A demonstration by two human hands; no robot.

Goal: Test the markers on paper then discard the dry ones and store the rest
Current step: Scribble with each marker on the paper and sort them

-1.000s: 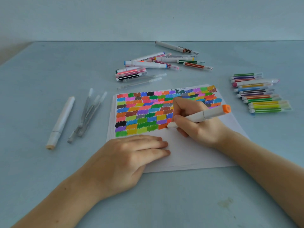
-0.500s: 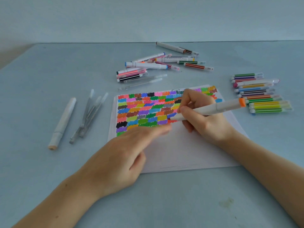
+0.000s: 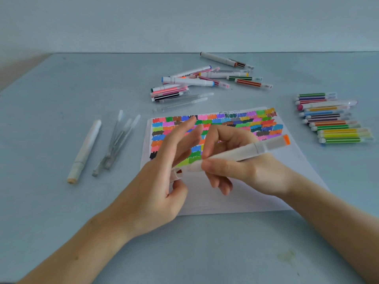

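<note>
Above the pale blue surface, the right hand grips a white orange-ended marker over the scribbled paper, the left hand spread at its tip.

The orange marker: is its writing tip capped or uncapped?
Uncapped: the orange marker shows a bare reddish tip at the left hand; no cap covers it.

Soft, even daylight fills the view, cool and a little washed out. My hands cast only faint shadows on the paper and the table. No glare anywhere. My left hand fingertips smear with motion blur. The table's far edge bows slightly, and the whole picture is somewhat soft.
</note>
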